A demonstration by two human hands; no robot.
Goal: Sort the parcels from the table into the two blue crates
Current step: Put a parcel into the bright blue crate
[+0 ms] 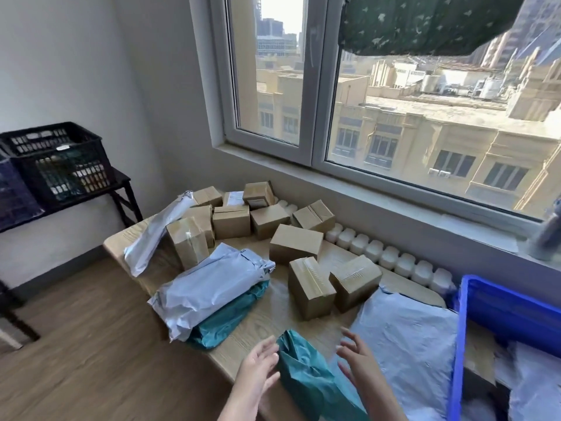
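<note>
A teal plastic parcel (306,375) lies at the near edge of the wooden table (273,308), between my two hands. My left hand (258,366) is open at its left side, fingers spread and touching or nearly touching it. My right hand (358,360) is open at its right side, fingers spread. A large pale grey mailer (406,338) lies flat just right of my right hand. More grey mailers (209,284) and another teal parcel (230,317) lie left of centre. Several cardboard boxes (309,287) stand further back. A blue crate (467,344) holding pale parcels is at the right.
A black crate (57,159) and a dark blue crate (15,192) sit on a black rack at the left wall. A white radiator (391,256) runs along the wall under the window sill. Wood floor lies left of the table.
</note>
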